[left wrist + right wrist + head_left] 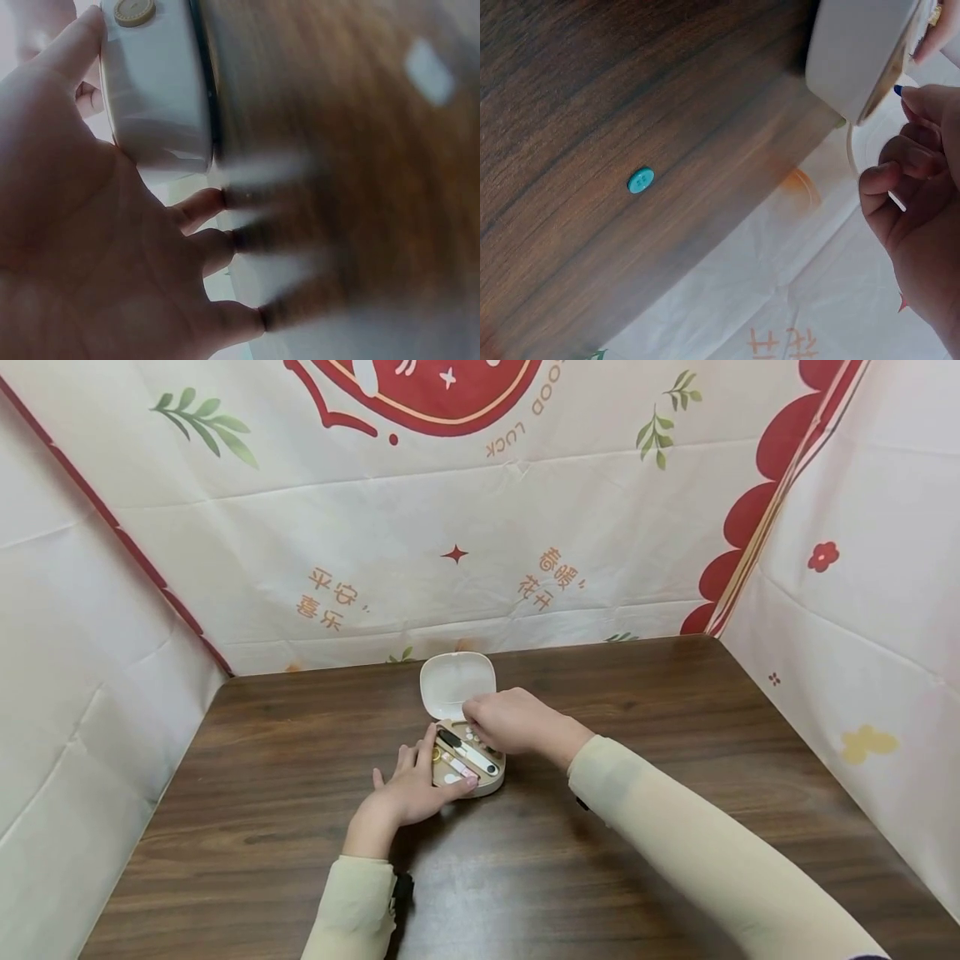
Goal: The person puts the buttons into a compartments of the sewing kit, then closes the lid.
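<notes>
A small white sewing kit case (489,785) stands on the table, its white lid (457,681) tipped back. Its beige tray holds a black-and-white tool (471,752), a pink-and-white piece (459,766) and several small white pieces (471,734). My left hand (408,789) braces the case, thumb along the near edge and index finger along the left side; its other fingers touch the table. Over the right part of the tray, my right hand (513,720) pinches a small dark blue piece (898,90) between thumb and forefinger; most of it is hidden.
In the right wrist view a teal button (640,180) shows against the brown wooden table (300,735). A round tan disc (135,11) sits at the case's side in the left wrist view. White printed cloth (420,510) hangs behind the table and along both sides.
</notes>
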A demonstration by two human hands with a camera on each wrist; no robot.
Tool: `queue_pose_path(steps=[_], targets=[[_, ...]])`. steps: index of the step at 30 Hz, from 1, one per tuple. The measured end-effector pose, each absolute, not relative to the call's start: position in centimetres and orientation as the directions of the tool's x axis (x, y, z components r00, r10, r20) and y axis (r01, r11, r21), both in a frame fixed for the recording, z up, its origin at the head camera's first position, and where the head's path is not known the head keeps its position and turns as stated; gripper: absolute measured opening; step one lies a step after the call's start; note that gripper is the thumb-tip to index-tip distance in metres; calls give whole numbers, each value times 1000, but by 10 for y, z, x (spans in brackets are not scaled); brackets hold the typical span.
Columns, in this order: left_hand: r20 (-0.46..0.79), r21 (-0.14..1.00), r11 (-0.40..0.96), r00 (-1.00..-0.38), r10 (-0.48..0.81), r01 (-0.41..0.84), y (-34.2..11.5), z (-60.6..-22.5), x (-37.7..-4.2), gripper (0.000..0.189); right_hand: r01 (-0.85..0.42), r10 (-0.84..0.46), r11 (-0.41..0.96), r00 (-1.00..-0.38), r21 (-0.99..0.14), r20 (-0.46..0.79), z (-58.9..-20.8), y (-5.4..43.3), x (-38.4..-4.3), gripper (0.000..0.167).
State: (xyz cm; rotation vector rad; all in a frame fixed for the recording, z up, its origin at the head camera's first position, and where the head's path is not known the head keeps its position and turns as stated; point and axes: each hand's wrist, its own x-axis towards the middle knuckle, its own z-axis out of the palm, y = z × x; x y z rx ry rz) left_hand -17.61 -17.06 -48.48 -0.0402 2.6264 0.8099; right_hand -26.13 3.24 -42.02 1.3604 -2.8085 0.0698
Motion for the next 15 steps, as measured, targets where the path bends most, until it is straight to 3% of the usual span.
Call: queue_pose_path(steps=[15], targets=[[-341, 543, 832, -936, 92, -116, -166, -468, -166, 122, -818, -821, 571, -569, 72, 53, -424, 13, -266, 10]])
